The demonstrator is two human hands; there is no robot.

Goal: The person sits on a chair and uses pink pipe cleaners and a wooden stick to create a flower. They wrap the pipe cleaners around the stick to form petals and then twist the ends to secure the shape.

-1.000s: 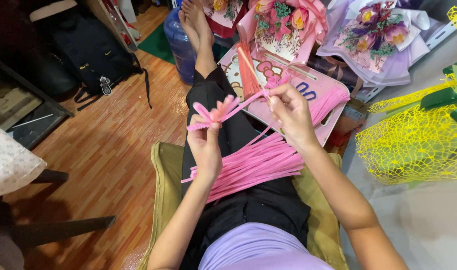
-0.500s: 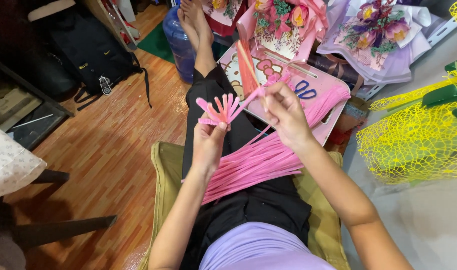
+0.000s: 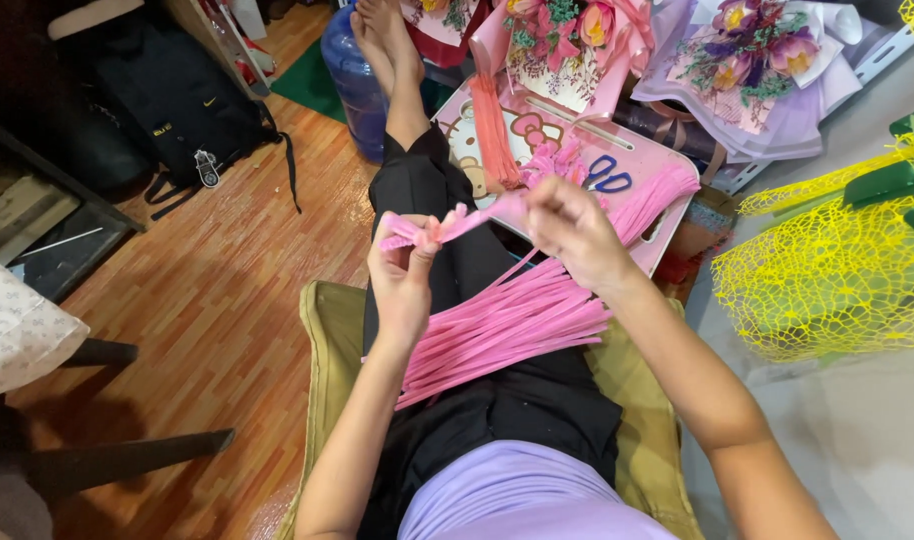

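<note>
Left hand [image 3: 402, 285] pinches looped pink stems [image 3: 432, 228]; right hand [image 3: 572, 235] grips their free end. Risk: loops spring apart w/ slack grip; lap bundle [image 3: 507, 320] slides off.

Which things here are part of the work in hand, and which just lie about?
In use: folded pink pipe-cleaner piece, held by left hand and right hand; loose pink pipe-cleaner bundle on the lap.

Lying about: blue-handled scissors, yellow mesh netting, black backpack, blue water jug.
</note>
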